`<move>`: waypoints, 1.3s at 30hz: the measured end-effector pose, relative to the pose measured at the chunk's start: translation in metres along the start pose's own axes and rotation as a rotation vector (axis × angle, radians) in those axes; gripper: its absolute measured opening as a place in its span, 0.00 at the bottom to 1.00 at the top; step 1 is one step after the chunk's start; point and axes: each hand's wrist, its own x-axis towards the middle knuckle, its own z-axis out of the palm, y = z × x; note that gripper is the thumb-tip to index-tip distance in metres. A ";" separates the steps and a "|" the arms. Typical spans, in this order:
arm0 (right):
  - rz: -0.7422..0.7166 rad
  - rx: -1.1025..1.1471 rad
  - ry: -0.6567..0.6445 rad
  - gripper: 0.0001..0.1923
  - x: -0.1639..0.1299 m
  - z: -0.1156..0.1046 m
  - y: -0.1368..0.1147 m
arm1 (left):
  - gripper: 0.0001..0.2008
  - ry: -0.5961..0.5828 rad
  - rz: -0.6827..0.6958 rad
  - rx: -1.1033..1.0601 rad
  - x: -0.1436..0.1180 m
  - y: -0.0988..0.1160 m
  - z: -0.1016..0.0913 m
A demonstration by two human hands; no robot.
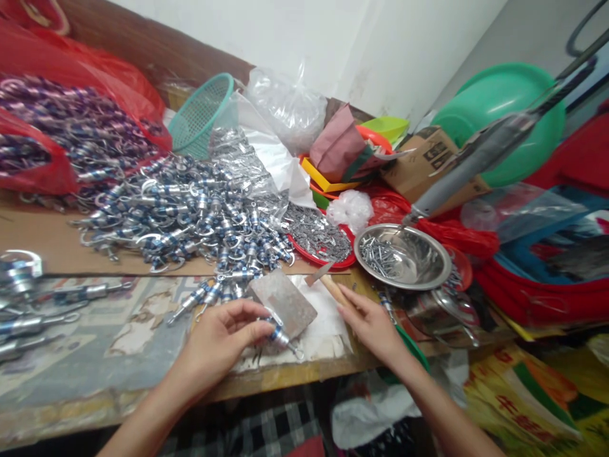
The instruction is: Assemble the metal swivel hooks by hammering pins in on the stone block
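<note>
1. Left grip [221, 333] is pinching a blue-banded metal fitting [278, 335] between thumb and fingers, right at the near edge of the metal block [290, 301]; whether they touch, I can't tell.
2. Its ring end pokes out toward the right, free of the fingers.
3. Over to the right grip [373, 324], wrapped round the wooden handle of a small hammer [335, 291], head beside the block on the tabletop [304, 374].
4. The fitting looks light, stiff and slick, hardly fragile; the banded barrel seems the surest hold.
</note>
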 end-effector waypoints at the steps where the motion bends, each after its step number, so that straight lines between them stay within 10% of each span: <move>1: 0.008 -0.041 -0.047 0.20 0.009 0.000 0.004 | 0.06 0.014 0.013 0.049 0.000 0.001 -0.001; 7: -0.021 -0.403 0.019 0.15 0.086 -0.002 -0.009 | 0.02 0.112 0.254 0.238 0.002 0.000 -0.005; 16: 0.054 -0.376 -0.153 0.08 0.168 0.013 -0.004 | 0.04 0.053 0.355 0.403 0.004 0.000 -0.004; 25: 0.062 0.036 0.099 0.12 0.122 0.001 -0.022 | 0.04 0.120 0.346 0.391 0.000 0.004 -0.003; 32: -0.112 0.676 -0.087 0.04 0.037 0.024 -0.090 | 0.17 0.250 0.302 0.317 0.001 -0.003 0.002; 39: -0.131 0.830 -0.139 0.04 0.026 0.031 -0.093 | 0.11 0.229 0.375 0.396 -0.002 0.000 0.000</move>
